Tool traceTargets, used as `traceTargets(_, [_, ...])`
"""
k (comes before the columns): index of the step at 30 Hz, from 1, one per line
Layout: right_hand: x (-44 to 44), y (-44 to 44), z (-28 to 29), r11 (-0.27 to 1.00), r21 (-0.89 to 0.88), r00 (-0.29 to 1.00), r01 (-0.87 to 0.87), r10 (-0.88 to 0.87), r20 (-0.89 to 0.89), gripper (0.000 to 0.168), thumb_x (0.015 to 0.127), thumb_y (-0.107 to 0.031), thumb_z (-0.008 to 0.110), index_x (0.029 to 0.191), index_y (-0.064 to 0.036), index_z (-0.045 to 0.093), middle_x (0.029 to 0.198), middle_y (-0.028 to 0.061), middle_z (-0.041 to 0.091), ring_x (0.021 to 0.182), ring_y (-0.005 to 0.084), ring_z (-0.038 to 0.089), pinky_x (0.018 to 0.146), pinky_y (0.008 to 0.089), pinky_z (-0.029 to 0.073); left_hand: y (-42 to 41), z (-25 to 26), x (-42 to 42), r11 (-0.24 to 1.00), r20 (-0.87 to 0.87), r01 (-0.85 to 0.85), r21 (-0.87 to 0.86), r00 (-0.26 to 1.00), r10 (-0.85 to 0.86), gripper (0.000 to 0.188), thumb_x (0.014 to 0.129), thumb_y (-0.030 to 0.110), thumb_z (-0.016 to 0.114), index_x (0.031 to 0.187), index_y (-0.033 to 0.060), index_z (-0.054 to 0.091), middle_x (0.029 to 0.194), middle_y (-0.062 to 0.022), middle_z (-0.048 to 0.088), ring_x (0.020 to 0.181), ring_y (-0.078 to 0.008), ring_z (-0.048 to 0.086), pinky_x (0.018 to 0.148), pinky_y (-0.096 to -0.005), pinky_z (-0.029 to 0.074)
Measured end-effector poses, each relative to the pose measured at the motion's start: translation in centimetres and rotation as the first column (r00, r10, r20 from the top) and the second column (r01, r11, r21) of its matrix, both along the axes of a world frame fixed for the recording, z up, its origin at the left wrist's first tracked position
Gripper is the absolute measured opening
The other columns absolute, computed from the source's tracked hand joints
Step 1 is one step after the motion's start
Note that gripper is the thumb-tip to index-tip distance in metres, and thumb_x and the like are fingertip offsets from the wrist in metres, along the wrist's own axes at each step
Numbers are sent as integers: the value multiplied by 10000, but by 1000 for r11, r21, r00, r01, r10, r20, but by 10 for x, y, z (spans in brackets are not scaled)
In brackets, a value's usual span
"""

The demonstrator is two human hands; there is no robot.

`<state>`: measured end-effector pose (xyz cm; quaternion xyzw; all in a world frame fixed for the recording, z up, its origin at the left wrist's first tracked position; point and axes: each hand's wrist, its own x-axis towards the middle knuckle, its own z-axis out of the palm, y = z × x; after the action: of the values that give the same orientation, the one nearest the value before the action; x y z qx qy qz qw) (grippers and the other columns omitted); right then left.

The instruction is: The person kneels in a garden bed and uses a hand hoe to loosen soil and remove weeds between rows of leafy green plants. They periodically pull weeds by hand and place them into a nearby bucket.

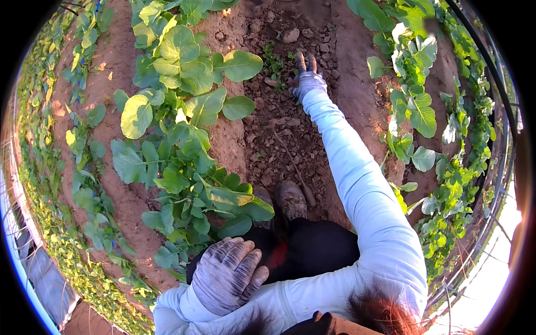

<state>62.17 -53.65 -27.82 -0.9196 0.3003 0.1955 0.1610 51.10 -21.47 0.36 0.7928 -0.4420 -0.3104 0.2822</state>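
Note:
My right hand (310, 79), in a grey knit glove with dirty fingertips, reaches out low over the furrow soil (312, 146). Its fingers are spread, and nothing shows in them. Just left of it grow small green weeds (273, 63). My left hand (230, 272), gloved the same way, rests by my dark-trousered knee (322, 243) with its fingers curled together; its palm is hidden. Between my feet and my right hand lies a thin, soil-covered hand tool (291, 157), apparently a small hoe, its thicker handle end beside a muddy boot (291, 199).
Large leafy plants (180, 138) crowd the bed on my left, some leaves overhanging my boots. Another leafy row (412, 104) runs along the right. Stones and clods (291, 35) lie up the furrow. Dark curved piping (488, 54) borders the far right.

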Motion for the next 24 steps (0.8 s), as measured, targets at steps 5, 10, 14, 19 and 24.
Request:
traceTargets(5, [66,-6,-3,916,-34,913,-399,394,-100,1030,685,-96,757,1433,-367,102,1514,95,49,1315,321,315,1075,399,321,2,-1,5,1000,-28,-17,12,999,18,292,736,160,652,955,-20,583,960,-189,586,867,-355,583,763,-449,475])
traceTargets(10, [87,-9,-22,816,94,760,-570,568,-316,404,849,-87,516,1249,-146,518,1351,78,445,1209,270,470,966,417,427,3,-4,10,999,-34,-13,33,999,14,298,731,168,658,953,-18,587,962,-182,588,875,-354,583,783,-444,474])
traceTargets(14, [54,-27,-22,915,191,935,-355,351,55,353,806,-146,638,1146,-79,573,1091,121,608,988,293,596,840,356,484,7,-3,11,999,-23,-38,35,999,39,306,722,173,664,951,-16,592,967,-178,589,885,-352,582,797,-443,471])
traceTargets(19, [-4,-41,12,470,876,708,-104,-583,397,213,822,19,627,1032,4,591,908,24,614,784,96,579,670,232,518,9,-4,11,999,-41,-26,40,999,28,311,716,174,663,949,-19,593,963,-179,590,892,-354,580,799,-444,471])
traceTargets(24, [-40,-61,8,183,980,616,-80,-764,193,225,813,11,634,1030,-17,583,893,54,608,750,150,595,655,274,537,10,-3,7,1000,-36,-22,-2,999,22,312,715,173,658,945,-26,590,963,-182,589,890,-357,579,793,-444,472])
